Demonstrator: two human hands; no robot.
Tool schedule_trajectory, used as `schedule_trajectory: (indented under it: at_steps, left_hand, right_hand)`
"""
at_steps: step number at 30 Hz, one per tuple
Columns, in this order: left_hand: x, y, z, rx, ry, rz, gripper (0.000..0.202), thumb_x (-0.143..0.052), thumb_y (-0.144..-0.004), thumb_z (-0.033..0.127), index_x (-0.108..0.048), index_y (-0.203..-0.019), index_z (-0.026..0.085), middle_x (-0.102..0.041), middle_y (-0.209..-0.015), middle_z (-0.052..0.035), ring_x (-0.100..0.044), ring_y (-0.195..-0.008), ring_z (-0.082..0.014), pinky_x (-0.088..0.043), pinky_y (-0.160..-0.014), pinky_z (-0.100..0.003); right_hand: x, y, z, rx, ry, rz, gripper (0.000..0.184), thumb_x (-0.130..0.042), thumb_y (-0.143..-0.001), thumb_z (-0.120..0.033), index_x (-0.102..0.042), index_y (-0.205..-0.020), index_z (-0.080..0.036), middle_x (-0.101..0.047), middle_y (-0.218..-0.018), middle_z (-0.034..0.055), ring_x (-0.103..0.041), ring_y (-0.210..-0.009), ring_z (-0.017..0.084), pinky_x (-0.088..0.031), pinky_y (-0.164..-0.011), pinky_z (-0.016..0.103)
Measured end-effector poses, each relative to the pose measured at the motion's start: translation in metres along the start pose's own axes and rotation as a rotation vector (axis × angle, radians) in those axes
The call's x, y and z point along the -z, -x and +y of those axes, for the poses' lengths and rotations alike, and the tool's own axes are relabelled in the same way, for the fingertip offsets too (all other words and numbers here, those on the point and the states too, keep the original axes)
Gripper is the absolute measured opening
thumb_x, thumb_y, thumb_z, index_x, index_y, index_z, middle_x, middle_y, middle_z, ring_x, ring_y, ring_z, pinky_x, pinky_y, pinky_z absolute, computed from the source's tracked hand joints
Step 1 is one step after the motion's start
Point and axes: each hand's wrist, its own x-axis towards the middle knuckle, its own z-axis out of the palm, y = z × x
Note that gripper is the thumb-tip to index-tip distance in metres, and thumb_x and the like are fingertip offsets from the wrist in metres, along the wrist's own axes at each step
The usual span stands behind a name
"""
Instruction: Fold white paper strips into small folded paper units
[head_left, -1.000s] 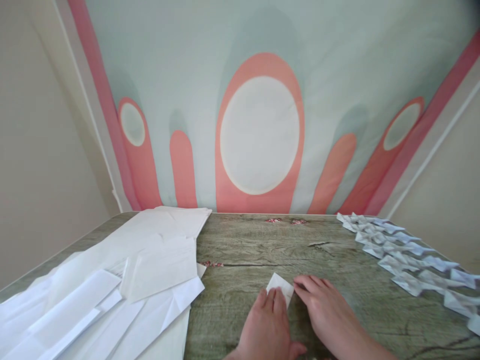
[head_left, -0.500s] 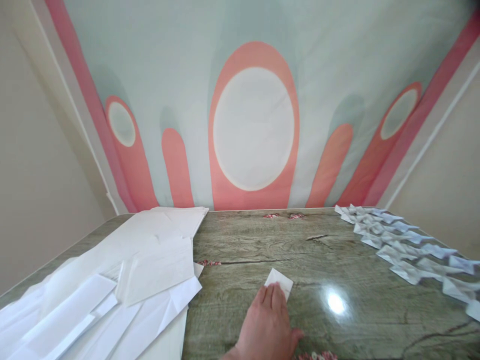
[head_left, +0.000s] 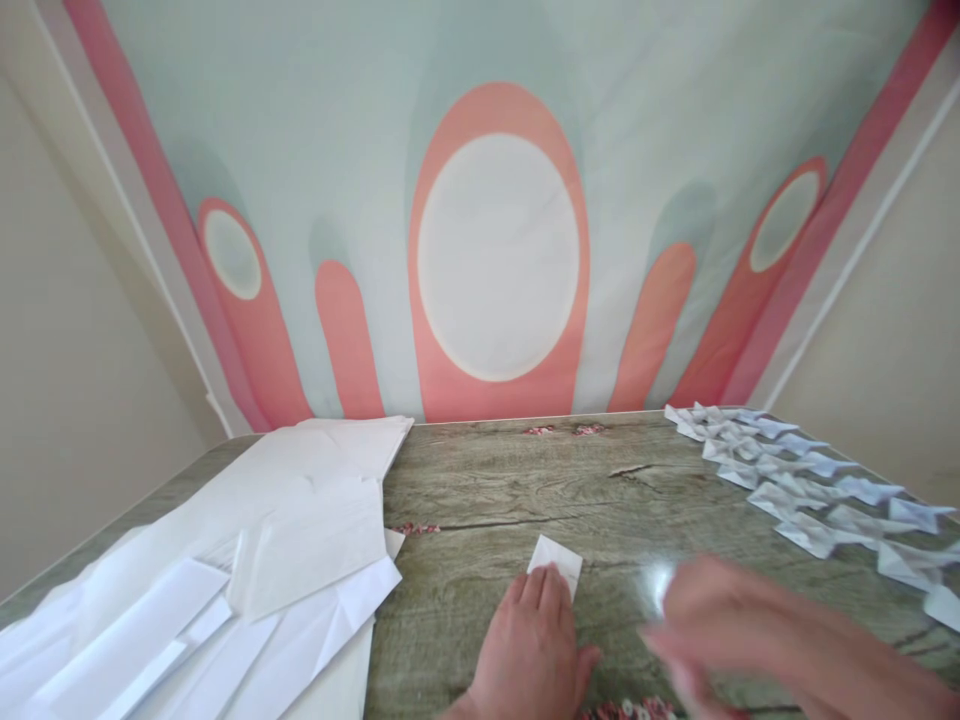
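Note:
My left hand [head_left: 531,635] lies flat on the table with its fingers stretched out, the tips resting on a small folded white paper [head_left: 556,557]. Only the paper's upper part shows; the fingers cover the rest. At the lower right is my right hand [head_left: 720,630], raised above the table and smeared by motion. The blur hides how its fingers are held and whether anything is in them. Nothing white shows at it.
On the left, white paper sheets [head_left: 315,550] lie in a loose pile with folded strips on top. Rows of folded paper pieces [head_left: 795,490] line the right side of the wood-patterned table [head_left: 480,475]. Behind stands a wall covering [head_left: 382,200] with pink arches.
My right hand has come into view from the lower right. My left hand stays on the folded paper. The whole view has shifted slightly.

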Motion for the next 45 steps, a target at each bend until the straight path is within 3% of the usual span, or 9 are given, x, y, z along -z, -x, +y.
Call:
schedule_trajectory:
  at_steps: [3, 5, 11, 19, 24, 32, 35, 39, 45]
  left_hand:
    - [0.0, 0.0, 0.0, 0.003, -0.004, 0.005, 0.055, -0.047, -0.086, 0.044, -0.048, -0.126, 0.006, -0.046, -0.131, -0.0181, -0.041, -0.12, -0.0325, -0.034, -0.101, -0.046]
    - [-0.004, -0.001, -0.002, 0.004, -0.003, -0.002, 0.059, -0.045, -0.087, 0.047, -0.045, -0.128, 0.005, -0.043, -0.133, -0.0184, -0.039, -0.122, -0.0339, -0.033, -0.102, -0.047]
    - [-0.013, -0.002, -0.005, -0.017, 0.008, 0.014, 0.062, -0.04, -0.088, 0.047, -0.039, -0.133, 0.005, -0.036, -0.138, -0.0183, -0.033, -0.126, -0.0356, -0.031, -0.103, -0.048]
    - [-0.009, 0.001, -0.002, 0.027, 0.077, -0.023, 0.062, -0.041, -0.089, 0.046, -0.034, -0.136, 0.006, -0.031, -0.141, -0.0167, -0.029, -0.129, -0.0333, -0.029, -0.105, -0.046]
    - [-0.001, 0.003, 0.0, 0.132, 0.068, -0.059, 0.059, -0.05, -0.086, 0.037, -0.038, -0.133, 0.003, -0.034, -0.139, -0.0209, -0.034, -0.127, -0.0317, -0.032, -0.104, -0.044]
    - [-0.002, 0.001, -0.003, 0.11, -0.084, 0.003, 0.044, -0.049, -0.088, 0.026, -0.049, -0.124, 0.0, -0.045, -0.129, -0.0255, -0.043, -0.119, -0.0339, -0.037, -0.098, -0.047]
    - [-0.004, 0.0, -0.005, 0.075, -0.155, 0.034, 0.038, -0.046, -0.088, 0.02, -0.052, -0.121, 0.001, -0.052, -0.122, -0.0249, -0.051, -0.111, -0.0319, -0.042, -0.092, -0.044]
    - [-0.001, -0.002, -0.007, 0.03, -0.215, 0.035, 0.032, -0.045, -0.087, 0.014, -0.057, -0.113, 0.001, -0.058, -0.112, -0.0235, -0.056, -0.101, -0.0308, -0.044, -0.084, -0.042]
    - [0.015, -0.005, -0.017, -0.011, -0.134, 0.036, 0.017, -0.048, -0.083, 0.008, -0.064, -0.089, 0.011, -0.065, -0.086, -0.0123, -0.06, -0.081, -0.0257, -0.045, -0.073, -0.038]
  right_hand:
    - [-0.001, -0.069, -0.019, -0.063, 0.109, -0.132, 0.037, -0.045, -0.088, -0.015, -0.053, -0.121, -0.03, -0.059, -0.116, 0.003, -0.052, -0.108, 0.018, -0.044, -0.092, 0.037]
    - [-0.014, -0.087, -0.019, -0.041, 0.215, -0.197, 0.036, -0.04, -0.088, -0.011, -0.056, -0.118, -0.022, -0.061, -0.115, 0.0052, -0.051, -0.11, 0.02, -0.044, -0.094, 0.04]
    - [-0.043, -0.072, 0.001, -0.011, 0.319, -0.357, 0.038, -0.043, -0.088, -0.013, -0.052, -0.125, -0.018, -0.052, -0.129, 0.0049, -0.04, -0.123, 0.022, -0.042, -0.098, 0.04]
    - [-0.037, -0.073, -0.001, -0.111, 0.259, -0.45, 0.038, -0.037, -0.092, -0.023, -0.047, -0.129, -0.022, -0.045, -0.135, 0.0035, -0.039, -0.126, 0.022, -0.036, -0.103, 0.042]
    - [-0.03, -0.078, -0.006, -0.111, 0.278, -0.525, 0.038, -0.036, -0.093, -0.023, -0.046, -0.13, -0.024, -0.042, -0.137, 0.0012, -0.033, -0.129, 0.023, -0.031, -0.105, 0.045]
    - [-0.035, -0.073, -0.002, 0.011, 0.397, -0.412, 0.033, -0.045, -0.09, -0.02, -0.053, -0.122, -0.025, -0.051, -0.131, 0.0033, -0.037, -0.125, 0.026, -0.037, -0.098, 0.046]
    - [-0.04, -0.069, 0.001, 0.056, 0.449, -0.358, 0.025, -0.05, -0.088, -0.019, -0.058, -0.112, -0.022, -0.058, -0.118, 0.0068, -0.046, -0.113, 0.026, -0.042, -0.091, 0.044]
    - [-0.039, -0.069, 0.003, 0.155, 0.419, -0.349, 0.021, -0.042, -0.091, -0.018, -0.059, -0.105, -0.018, -0.062, -0.105, 0.0079, -0.055, -0.095, 0.022, -0.047, -0.081, 0.038]
    - [-0.036, -0.07, 0.005, 0.21, 0.338, -0.272, 0.025, -0.037, -0.094, -0.021, -0.058, -0.106, -0.016, -0.063, -0.101, 0.0079, -0.056, -0.09, 0.021, -0.046, -0.08, 0.038]
